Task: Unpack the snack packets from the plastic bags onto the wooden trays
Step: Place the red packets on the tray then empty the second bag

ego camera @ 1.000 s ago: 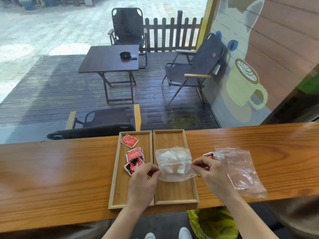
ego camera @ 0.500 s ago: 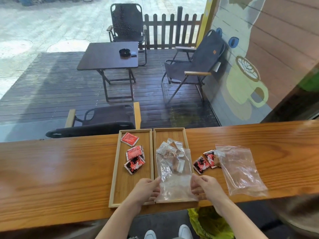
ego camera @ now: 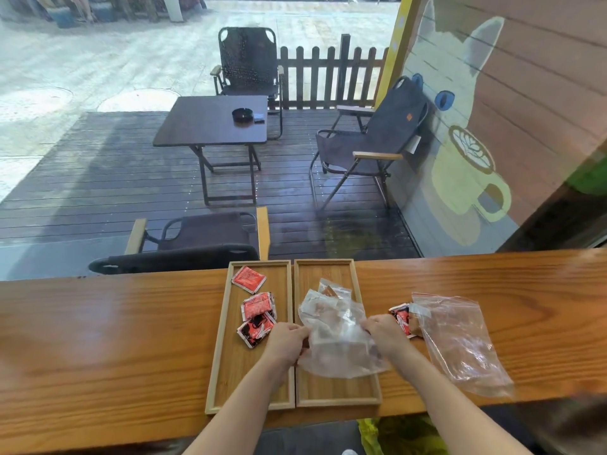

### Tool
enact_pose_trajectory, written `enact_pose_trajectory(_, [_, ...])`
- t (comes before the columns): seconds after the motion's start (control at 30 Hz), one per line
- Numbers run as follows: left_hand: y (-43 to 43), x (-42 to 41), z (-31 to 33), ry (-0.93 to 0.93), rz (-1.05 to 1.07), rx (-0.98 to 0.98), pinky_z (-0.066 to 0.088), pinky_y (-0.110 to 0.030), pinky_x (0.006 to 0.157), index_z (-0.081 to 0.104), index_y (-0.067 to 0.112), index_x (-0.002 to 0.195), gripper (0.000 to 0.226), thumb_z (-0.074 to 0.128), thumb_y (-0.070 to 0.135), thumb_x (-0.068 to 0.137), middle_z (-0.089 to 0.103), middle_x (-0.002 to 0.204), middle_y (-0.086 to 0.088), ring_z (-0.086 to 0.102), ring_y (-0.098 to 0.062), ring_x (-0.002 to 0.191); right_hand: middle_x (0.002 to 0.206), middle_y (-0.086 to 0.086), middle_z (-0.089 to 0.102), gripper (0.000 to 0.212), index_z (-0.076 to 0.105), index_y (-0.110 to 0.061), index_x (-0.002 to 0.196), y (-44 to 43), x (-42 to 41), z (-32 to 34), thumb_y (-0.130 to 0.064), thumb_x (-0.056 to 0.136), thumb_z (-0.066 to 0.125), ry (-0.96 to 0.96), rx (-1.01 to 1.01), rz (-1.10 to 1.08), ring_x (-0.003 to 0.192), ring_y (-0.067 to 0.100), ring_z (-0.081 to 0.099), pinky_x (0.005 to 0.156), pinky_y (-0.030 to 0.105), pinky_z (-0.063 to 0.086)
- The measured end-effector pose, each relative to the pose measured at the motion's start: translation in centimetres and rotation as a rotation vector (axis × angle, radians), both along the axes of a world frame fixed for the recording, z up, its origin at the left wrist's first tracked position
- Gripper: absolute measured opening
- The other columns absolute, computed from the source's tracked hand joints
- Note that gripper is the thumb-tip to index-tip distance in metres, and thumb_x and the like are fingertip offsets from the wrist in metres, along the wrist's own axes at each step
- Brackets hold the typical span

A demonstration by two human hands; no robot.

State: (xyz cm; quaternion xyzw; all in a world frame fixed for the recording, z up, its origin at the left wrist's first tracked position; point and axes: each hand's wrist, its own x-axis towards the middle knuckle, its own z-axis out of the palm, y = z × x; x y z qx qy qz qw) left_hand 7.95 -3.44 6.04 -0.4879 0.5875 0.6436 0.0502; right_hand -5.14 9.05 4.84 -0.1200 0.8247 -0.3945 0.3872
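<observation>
Head view looks down on a wooden counter (ego camera: 98,339) with two trays side by side. The left tray (ego camera: 226,372) holds red packets (ego camera: 258,307), one at the far end and a small heap nearer. Over the right tray (ego camera: 371,392) both hands hold a clear bag (ego camera: 335,336): the left hand (ego camera: 287,341) is pinched on its left edge, the right hand (ego camera: 384,333) pinched on its right edge.

A second ago the bag was bunched up between the hands, its pale packets still inside. Half a second ago it lay stretched along the tray with the hands at its near end. Now it is lifted and tipped away, and pale packets (ego camera: 331,290) poke out of its far mouth onto the tray. The bag looks to be in the middle of being emptied, so the right tray is just starting to fill.

More red packets (ego camera: 399,315) lie on the counter right of the trays, touching a second clear bag (ego camera: 460,343) that looks flat and empty. Those likely still need moving to a tray.
</observation>
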Motion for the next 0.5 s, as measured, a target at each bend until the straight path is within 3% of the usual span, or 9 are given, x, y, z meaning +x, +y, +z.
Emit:
enact_pose_trajectory(0.07, [-0.2, -0.1, 1.5, 0.065, 0.064, 0.066, 0.041, -0.021, 0.045, 0.066, -0.001, 0.080, 0.018, 0.053, 0.008, 0.086, 0.058, 0.065, -0.007, 0.049, -0.013, 0.050, 0.051, 0.003, 0.044, 0.035, 0.050, -0.009, 0.053, 0.0, -0.9, 1.3, 0.000, 0.086, 0.045, -0.038, 0.041, 0.073, 0.043, 0.013, 0.040, 0.045, 0.026, 0.037])
enact_pose_trajectory(0.13, [-0.5, -0.2, 3.0, 0.149, 0.151, 0.209, 0.040, -0.020, 0.044, 0.065, 0.005, 0.072, 0.018, 0.054, 0.009, 0.085, 0.057, 0.054, -0.002, 0.048, -0.010, 0.043, 0.045, 0.000, 0.044, 0.035, 0.056, -0.010, 0.059, 0.3, -2.1, 3.0, 0.002, 0.087, 0.041, -0.132, 0.069, 0.155, 0.036, 0.010, 0.034, 0.036, 0.018, 0.030])
enact_pose_trajectory(0.3, [-1.2, -0.8, 5.8, 0.258, 0.375, 0.671, 0.047, -0.017, 0.035, 0.063, 0.005, 0.055, 0.023, 0.062, 0.008, 0.078, 0.059, 0.047, -0.003, 0.052, -0.010, 0.035, 0.029, -0.009, 0.036, 0.052, 0.043, -0.017, 0.041, -0.4, -5.3, 6.9, -0.002, 0.090, 0.035, -0.320, 0.278, 0.475, 0.024, 0.003, 0.026, 0.030, 0.013, 0.018])
enact_pose_trajectory(0.5, [-0.3, -0.6, 6.3, 0.230, 0.400, 0.806, 0.051, -0.020, 0.035, 0.065, -0.001, 0.060, 0.022, 0.062, 0.008, 0.079, 0.060, 0.047, -0.005, 0.056, -0.013, 0.034, 0.033, -0.008, 0.040, 0.043, 0.042, -0.014, 0.051, -1.0, -6.8, 7.2, -0.005, 0.093, 0.036, -0.391, 0.453, 0.591, 0.025, 0.003, 0.031, 0.029, 0.012, 0.025])
